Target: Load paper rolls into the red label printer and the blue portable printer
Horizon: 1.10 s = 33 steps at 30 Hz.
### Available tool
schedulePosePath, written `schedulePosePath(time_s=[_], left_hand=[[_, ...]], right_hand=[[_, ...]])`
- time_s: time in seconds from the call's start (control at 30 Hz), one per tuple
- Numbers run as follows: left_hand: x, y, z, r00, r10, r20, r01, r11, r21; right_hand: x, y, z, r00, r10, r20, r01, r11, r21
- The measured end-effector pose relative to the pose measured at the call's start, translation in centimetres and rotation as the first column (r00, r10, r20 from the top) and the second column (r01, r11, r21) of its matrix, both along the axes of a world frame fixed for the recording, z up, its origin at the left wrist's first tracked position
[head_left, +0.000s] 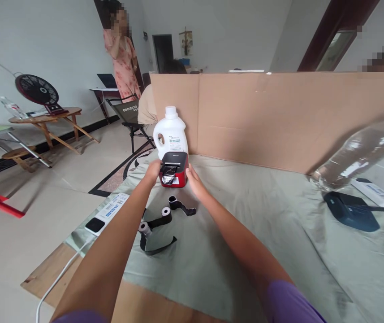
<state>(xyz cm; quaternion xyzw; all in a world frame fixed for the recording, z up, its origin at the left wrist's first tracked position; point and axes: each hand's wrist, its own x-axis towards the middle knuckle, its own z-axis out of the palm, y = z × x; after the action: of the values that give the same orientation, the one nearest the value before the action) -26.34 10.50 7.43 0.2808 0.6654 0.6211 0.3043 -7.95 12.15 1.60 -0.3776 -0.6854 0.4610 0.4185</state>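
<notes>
A small red and black printer-like device [174,169] stands on the pale green cloth [245,211], directly in front of a white jug [171,132]. My left hand [153,171] is at its left side and my right hand [194,177] lies along its right side, so both hands hold it between them. Dark film or tape shows at the front of the device. Nearer to me on the cloth lie a small roll with a black strip [172,202], a second roll [166,214] and a third roll [144,229], with black strips trailing from them.
A white power strip [111,211] lies at the left cloth edge. Behind stands a cardboard panel [252,121]. On the right are a large clear bottle [360,152] and a dark blue object [351,211]. A person [122,54] stands at the back left, near a folding chair [129,112].
</notes>
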Motion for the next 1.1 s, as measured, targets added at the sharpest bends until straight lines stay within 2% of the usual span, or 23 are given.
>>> schedulePosePath(time_s=[0.07,0.1,0.17,0.2,0.23,0.27,0.3,0.33,0.37,0.4,0.43,0.47,0.57,0.67,0.73,0.87,1.0,1.1], left_hand=[[2.1,-1.0,1.8,0.992,0.068,-0.102,-0.056,0.991,0.121],[4.0,-1.7,2.4,0.980,0.093,-0.175,-0.056,0.977,0.206],[9.5,-3.7,2.4,0.933,0.035,-0.358,0.083,0.947,0.310],[12.9,-4.9,1.8,0.886,-0.045,-0.462,0.199,0.936,0.291],[16.4,-6.3,0.8,0.804,-0.179,-0.566,0.355,0.909,0.217],[20.0,-7.8,-0.5,0.682,-0.335,-0.650,0.511,0.854,0.096],[23.3,-9.4,-1.9,0.486,-0.503,-0.714,0.671,0.739,-0.064],[26.2,-11.0,-3.4,0.256,-0.620,-0.741,0.774,0.591,-0.227],[28.6,-12.4,-4.8,0.090,-0.659,-0.746,0.801,0.494,-0.339],[30.3,-13.8,-5.9,-0.037,-0.673,-0.739,0.805,0.418,-0.421],[31.6,-14.9,-6.8,-0.137,-0.670,-0.730,0.800,0.360,-0.480],[32.3,-15.9,-7.5,-0.203,-0.659,-0.724,0.790,0.327,-0.519],[32.8,-17.4,-8.2,-0.314,-0.629,-0.711,0.757,0.287,-0.588],[32.7,-17.7,-8.2,-0.366,-0.611,-0.701,0.716,0.296,-0.632],[32.7,-17.7,-8.1,-0.376,-0.604,-0.703,0.707,0.303,-0.639],[32.9,-17.7,-8.1,-0.358,-0.603,-0.713,0.723,0.304,-0.620],[32.9,-17.8,-7.9,-0.355,-0.605,-0.713,0.729,0.298,-0.616],[32.8,-17.9,-7.7,-0.352,-0.601,-0.718,0.732,0.301,-0.611]], right_hand=[[4.2,-0.9,0.2,1.000,-0.010,0.025,0.011,0.999,-0.042],[7.0,-1.4,0.2,0.999,-0.024,0.048,0.027,0.999,-0.047],[13.9,-2.5,-0.2,0.986,-0.105,0.134,0.107,0.994,-0.011],[17.8,-3.2,-0.6,0.969,-0.158,0.188,0.154,0.987,0.035],[21.8,-4.0,-1.0,0.945,-0.225,0.236,0.212,0.974,0.081],[25.7,-4.8,-1.4,0.911,-0.315,0.266,0.293,0.949,0.118],[29.5,-5.9,-1.8,0.866,-0.398,0.303,0.375,0.917,0.133],[33.1,-7.0,-2.2,0.816,-0.470,0.335,0.453,0.882,0.132],[36.4,-8.1,-2.4,0.770,-0.525,0.363,0.512,0.848,0.140],[39.4,-9.3,-2.6,0.717,-0.576,0.394,0.563,0.811,0.159],[42.0,-10.4,-2.7,0.662,-0.617,0.426,0.604,0.775,0.183],[44.4,-11.3,-2.7,0.603,-0.650,0.461,0.637,0.741,0.211],[50.1,-12.9,-2.5,0.393,-0.732,0.556,0.750,0.605,0.267],[53.4,-12.2,-2.1,0.231,-0.772,0.593,0.836,0.469,0.286],[54.0,-10.7,-1.9,0.201,-0.766,0.611,0.851,0.445,0.279],[52.3,-6.4,-1.5,0.192,-0.747,0.637,0.857,0.444,0.262],[50.8,-3.0,-1.3,0.122,-0.768,0.629,0.903,0.348,0.250],[49.9,-2.4,-1.0,0.077,-0.793,0.605,0.911,0.302,0.280]])
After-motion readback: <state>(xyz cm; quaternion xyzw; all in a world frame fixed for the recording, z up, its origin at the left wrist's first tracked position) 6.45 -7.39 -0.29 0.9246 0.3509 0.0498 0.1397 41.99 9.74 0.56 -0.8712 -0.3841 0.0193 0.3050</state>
